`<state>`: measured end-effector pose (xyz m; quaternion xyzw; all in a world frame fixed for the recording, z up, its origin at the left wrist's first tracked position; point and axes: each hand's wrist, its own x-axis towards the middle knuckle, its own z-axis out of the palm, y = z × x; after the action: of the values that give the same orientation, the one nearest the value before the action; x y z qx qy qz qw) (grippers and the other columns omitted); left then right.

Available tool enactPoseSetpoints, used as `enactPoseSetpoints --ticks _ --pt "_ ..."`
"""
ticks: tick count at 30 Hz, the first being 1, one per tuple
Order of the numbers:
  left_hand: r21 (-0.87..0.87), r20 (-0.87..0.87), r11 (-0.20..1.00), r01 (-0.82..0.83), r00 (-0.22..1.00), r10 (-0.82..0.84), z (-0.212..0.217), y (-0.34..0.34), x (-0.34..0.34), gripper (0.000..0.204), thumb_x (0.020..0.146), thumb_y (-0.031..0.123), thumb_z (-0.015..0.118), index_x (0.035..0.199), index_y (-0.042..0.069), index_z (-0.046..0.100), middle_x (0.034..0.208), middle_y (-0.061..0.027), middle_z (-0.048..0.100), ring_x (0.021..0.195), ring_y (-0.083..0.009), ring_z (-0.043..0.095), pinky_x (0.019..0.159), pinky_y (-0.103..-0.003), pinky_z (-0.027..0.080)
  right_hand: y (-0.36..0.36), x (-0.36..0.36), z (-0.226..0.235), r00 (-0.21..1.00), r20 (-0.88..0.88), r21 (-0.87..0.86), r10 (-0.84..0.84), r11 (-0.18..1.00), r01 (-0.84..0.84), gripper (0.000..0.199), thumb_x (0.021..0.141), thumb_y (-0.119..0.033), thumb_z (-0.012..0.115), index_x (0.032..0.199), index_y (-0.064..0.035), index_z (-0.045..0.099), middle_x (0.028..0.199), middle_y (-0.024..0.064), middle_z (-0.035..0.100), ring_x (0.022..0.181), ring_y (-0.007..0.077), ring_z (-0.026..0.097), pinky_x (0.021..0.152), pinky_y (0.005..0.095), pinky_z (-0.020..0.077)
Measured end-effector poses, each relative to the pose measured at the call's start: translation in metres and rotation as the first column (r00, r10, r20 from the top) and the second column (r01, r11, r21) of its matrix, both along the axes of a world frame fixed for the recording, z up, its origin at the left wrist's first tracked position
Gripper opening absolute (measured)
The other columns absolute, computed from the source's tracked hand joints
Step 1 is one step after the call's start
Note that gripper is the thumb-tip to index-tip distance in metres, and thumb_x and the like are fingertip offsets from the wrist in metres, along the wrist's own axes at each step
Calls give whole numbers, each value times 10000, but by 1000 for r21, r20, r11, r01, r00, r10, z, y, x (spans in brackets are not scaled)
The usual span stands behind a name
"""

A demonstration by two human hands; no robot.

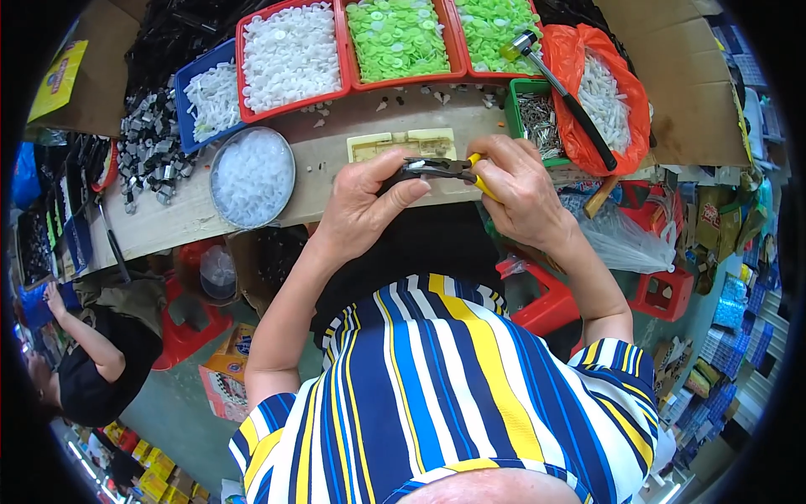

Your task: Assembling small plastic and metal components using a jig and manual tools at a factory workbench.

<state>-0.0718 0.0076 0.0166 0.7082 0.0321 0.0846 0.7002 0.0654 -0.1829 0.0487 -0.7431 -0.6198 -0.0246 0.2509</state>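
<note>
My right hand (525, 191) is wrapped around the yellow handles of a pair of pliers (452, 168), whose dark jaws point left. A small white piece (417, 165) shows at the jaws. My left hand (363, 202) pinches a small black part (393, 178) between thumb and fingers, right at the jaw ends. Whether the jaws grip the black part is hidden by the fingers. Just beyond both hands, a cream plastic tray (361, 149) lies on the wooden table (172, 225).
Red bins hold white pieces (294, 55) and green discs (399, 38). A round dish (252, 178) of clear bits and a blue bin (186, 101) stand left. Right are a green bin (514, 109), an orange bag (564, 50) and a hammer (579, 113). Another person (101, 361) sits left.
</note>
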Motion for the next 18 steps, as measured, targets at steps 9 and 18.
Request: enactPoseSetpoints --ticks 9,18 --pt "-604 -70 758 246 931 -357 -7 2 -7 325 1010 333 566 936 17 579 643 -14 520 498 -75 473 422 -220 359 -8 -5 -11 995 -76 -30 59 998 -62 151 700 40 608 811 2 513 929 148 592 822 331 607 708 401 443" --pt "-827 180 346 442 792 -583 -19 1 -5 466 954 457 615 888 -2 564 581 -35 494 459 -101 454 412 -236 332 -9 -7 -5 986 -113 6 125 992 -125 167 679 33 616 805 -6 514 929 140 599 814 334 608 704 407 435"
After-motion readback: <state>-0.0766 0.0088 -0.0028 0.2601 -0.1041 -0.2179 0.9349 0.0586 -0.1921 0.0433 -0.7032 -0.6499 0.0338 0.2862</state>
